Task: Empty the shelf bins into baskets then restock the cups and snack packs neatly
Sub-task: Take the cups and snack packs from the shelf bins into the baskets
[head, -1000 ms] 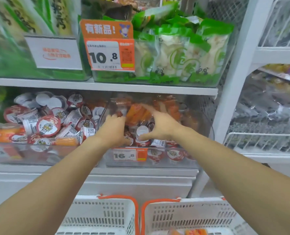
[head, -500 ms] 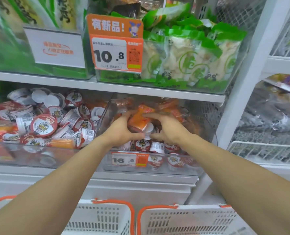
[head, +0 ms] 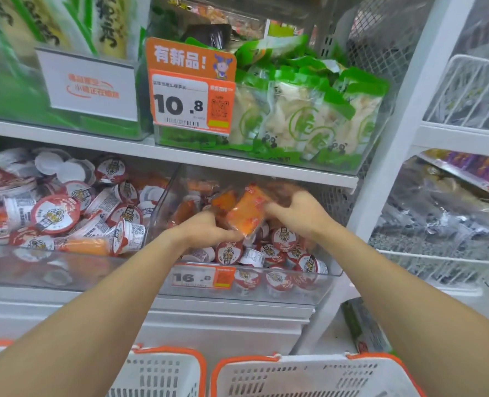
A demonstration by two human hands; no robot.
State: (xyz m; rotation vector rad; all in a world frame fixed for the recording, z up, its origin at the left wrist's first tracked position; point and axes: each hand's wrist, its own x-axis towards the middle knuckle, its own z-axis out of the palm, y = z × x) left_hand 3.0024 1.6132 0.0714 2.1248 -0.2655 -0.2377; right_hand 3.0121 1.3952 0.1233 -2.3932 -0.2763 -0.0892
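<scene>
The emptying is judged to be at an early stage. At the left end of the lower shelf (head: pixel 232 285), a clear bin (head: pixel 65 270) is seen heaped with red-lidded cups (head: pixel 55 214) and a few orange packs, apparently untouched. Beside it, toward the shelf's right end, a second clear bin (head: pixel 309 285) is being worked: an orange snack pack (head: pixel 246 216) is held above the cups lying in it, pinched at its lower edge by the left hand (head: pixel 206 230) and gripped at its upper right side by the curled fingers of the right hand (head: pixel 297 213). Many cups and more orange packs are left in this bin.

Below, at the bottom edge of the view, two white baskets with orange rims are placed side by side, the left basket (head: pixel 166 376) and the right basket (head: pixel 317 379); their contents cannot be made out. Restocking is judged not yet begun.

On the upper shelf, green-and-white pouches (head: pixel 303 121) are stocked behind an orange price tag (head: pixel 191 87). White wire racks (head: pixel 472 96) are fitted at the right.
</scene>
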